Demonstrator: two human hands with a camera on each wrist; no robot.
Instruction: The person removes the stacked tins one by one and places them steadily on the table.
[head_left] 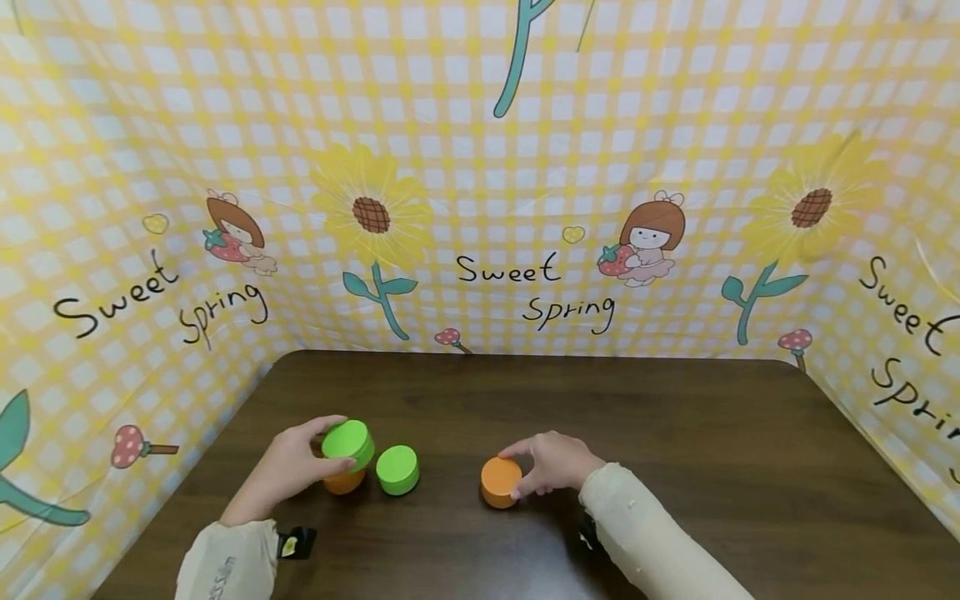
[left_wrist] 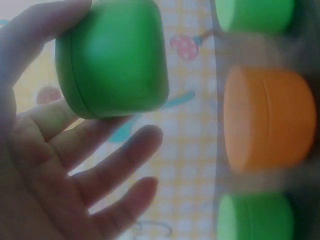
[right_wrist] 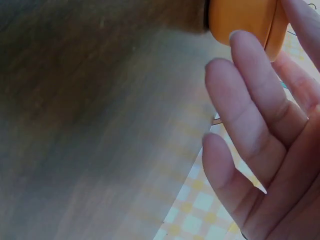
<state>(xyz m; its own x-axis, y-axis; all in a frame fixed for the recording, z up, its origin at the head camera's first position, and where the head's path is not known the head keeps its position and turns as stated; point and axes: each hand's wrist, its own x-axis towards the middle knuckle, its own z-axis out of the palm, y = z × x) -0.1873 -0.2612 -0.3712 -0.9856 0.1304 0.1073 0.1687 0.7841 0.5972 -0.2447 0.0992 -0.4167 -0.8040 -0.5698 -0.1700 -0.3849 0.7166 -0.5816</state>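
My left hand (head_left: 288, 467) holds a round green lidded jar (head_left: 348, 443) between thumb and fingers. In the left wrist view this jar (left_wrist: 115, 60) is up off the table, with the other fingers spread beneath it. An orange jar (head_left: 345, 482) shows partly behind it in the head view. Just to the right stands a second green jar (head_left: 397, 469). My right hand (head_left: 557, 462) pinches another orange jar (head_left: 500, 482) by its sides, thumb near and fingertips far. Only the lower part of that orange jar (right_wrist: 242, 20) appears in the right wrist view.
The dark wood table (head_left: 637, 417) is enclosed by a yellow checked cloth (head_left: 495, 192) at the back and sides. In the left wrist view an orange jar (left_wrist: 270, 120) stands between two green ones, one being this lower green jar (left_wrist: 257, 217).
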